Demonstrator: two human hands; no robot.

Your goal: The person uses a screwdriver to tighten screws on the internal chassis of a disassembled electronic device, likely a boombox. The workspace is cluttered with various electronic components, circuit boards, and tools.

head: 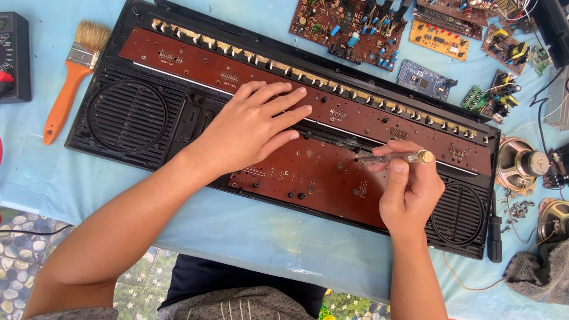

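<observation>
The right hand (410, 192) is pinching a clear-handled screwdriver (396, 157), lying nearly level, tip pointing left onto the brown circuit board (323, 178) toward the left hand (252, 127), which is pressing flat and released just beyond the tip.

Matt black plastic casing (127, 127), glossy brown circuit board (308, 172), clear plastic screwdriver (397, 157), orange-handled bristle brush (74, 74).

Both forearms are bare from elbow to wrist, with no sleeves reaching into view. The left hand (252, 127) and the right hand (409, 189) wear no gloves, rings, watch or bracelets. The fingernails are short and unpainted. At the bottom edge, the person's lap shows dark navy cloth, and below it grey heathered fabric with a few pale vertical stripes.
</observation>
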